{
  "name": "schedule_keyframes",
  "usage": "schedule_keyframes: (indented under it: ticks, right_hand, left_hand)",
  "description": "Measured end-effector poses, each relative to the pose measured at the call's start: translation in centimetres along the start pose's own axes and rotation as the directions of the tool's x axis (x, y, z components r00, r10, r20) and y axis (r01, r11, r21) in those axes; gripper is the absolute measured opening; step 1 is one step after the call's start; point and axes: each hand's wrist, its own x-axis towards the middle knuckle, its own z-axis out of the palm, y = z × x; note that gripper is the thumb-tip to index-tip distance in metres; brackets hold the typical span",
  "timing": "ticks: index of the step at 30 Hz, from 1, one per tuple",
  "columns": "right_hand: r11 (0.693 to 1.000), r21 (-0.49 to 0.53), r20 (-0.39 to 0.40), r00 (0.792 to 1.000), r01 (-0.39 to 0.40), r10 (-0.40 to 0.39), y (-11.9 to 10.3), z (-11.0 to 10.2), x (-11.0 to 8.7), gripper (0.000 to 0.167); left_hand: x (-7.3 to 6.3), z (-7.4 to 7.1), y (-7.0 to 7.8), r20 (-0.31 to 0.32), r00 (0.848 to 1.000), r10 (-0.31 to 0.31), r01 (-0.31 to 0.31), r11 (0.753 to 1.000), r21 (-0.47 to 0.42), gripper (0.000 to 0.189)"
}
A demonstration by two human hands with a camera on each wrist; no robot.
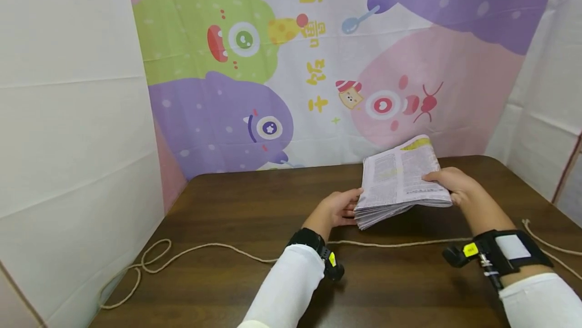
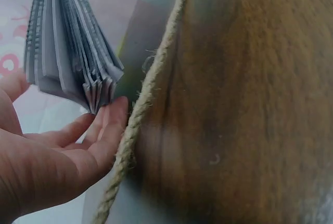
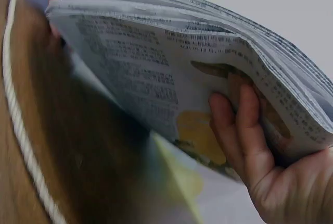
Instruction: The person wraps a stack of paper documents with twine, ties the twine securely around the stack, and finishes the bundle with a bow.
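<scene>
A thick stack of folded newspapers [image 1: 400, 176] is held tilted above the back right of the table. My right hand [image 1: 456, 184] grips its right edge, thumb on top. In the right wrist view, the fingers [image 3: 250, 125] lie against the printed underside. My left hand [image 1: 342, 207] is at the opposite edge, thumb by the upper sheet and fingers lower down. From the left wrist, the loose layered edges [image 2: 78, 52] show fanned out, with the relaxed left fingers [image 2: 106, 135] right beside them.
A thin twine rope [image 1: 227, 248] runs across the brown wooden table [image 1: 218, 292], looping at the left and trailing off at the right. Behind the table hangs a cartoon-printed cloth [image 1: 318, 131]. White cloth walls [image 1: 73, 115] flank both sides.
</scene>
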Motion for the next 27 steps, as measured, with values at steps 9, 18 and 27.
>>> schedule_keyframes:
  ticks: [9, 18, 27]
  right_hand:
    - [0.989, 0.130, 0.100, 0.992, 0.069, -0.082, -1.5, 4.1, -1.8, 0.029]
    - [0.991, 0.114, 0.224, 0.970, 0.072, -0.097, -0.5, 7.4, -3.4, 0.037]
    - [0.999, 0.041, 0.322, 0.946, 0.030, -0.042, 3.5, 10.1, -3.5, 0.034]
  left_hand:
    - [-0.9, -2.6, 0.5, 0.049, 0.999, -0.006, 0.020, 0.953, -0.303, 0.083]
    - [-4.9, -6.7, 0.4, 0.083, 0.988, 0.128, -0.103, 0.961, -0.256, 0.039]
    - [-9.3, -9.6, -1.5, -0.009, 0.981, 0.193, -0.192, 0.972, -0.133, 0.067]
